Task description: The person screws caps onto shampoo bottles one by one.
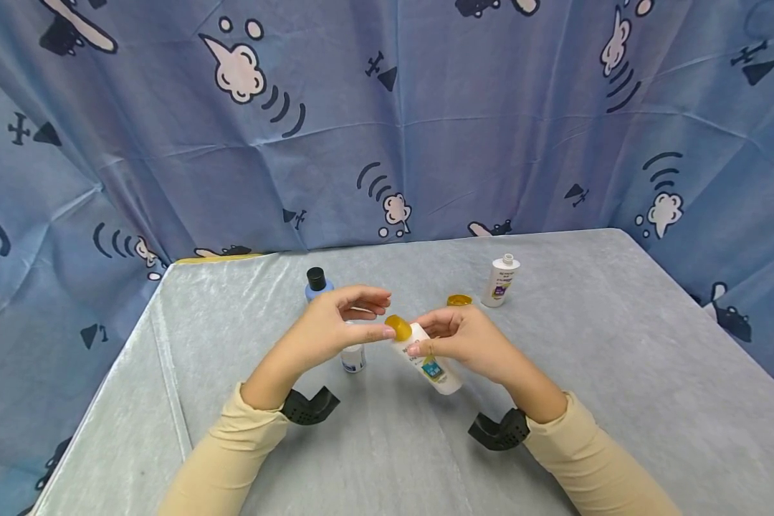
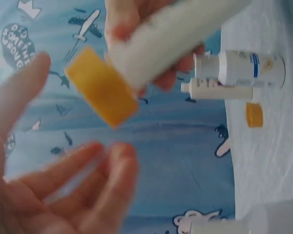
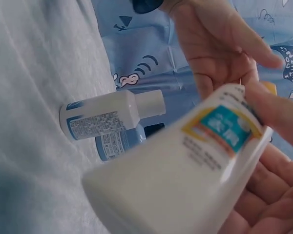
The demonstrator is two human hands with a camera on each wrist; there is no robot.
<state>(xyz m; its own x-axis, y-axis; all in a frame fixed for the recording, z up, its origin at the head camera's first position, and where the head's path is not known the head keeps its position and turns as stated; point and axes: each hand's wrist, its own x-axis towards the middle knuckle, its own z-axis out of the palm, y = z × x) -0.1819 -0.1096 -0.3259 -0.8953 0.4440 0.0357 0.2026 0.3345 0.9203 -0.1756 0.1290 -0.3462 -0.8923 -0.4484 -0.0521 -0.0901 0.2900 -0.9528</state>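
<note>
My right hand (image 1: 467, 335) grips a white bottle (image 1: 448, 380) with a yellow cap (image 1: 400, 327), tilted so the cap points up and to the left. Its label (image 3: 224, 129) is teal and yellow. Beside the cap is my left hand (image 1: 332, 322), thumb and fingers spread around it. In the left wrist view a gap shows between the left fingers (image 2: 119, 175) and the yellow cap. A small white bottle (image 1: 353, 358) stands behind the left hand, partly hidden by it. Past it is a blue bottle (image 1: 319, 287) with a black cap.
An uncapped white bottle (image 1: 499, 281) stands at the back right. Near it a loose yellow cap (image 1: 459, 299) lies on the grey-covered table (image 1: 619, 344). The left wrist view also shows a white bottle with a blue stripe (image 2: 256, 69). A patterned blue curtain (image 1: 464, 143) hangs behind.
</note>
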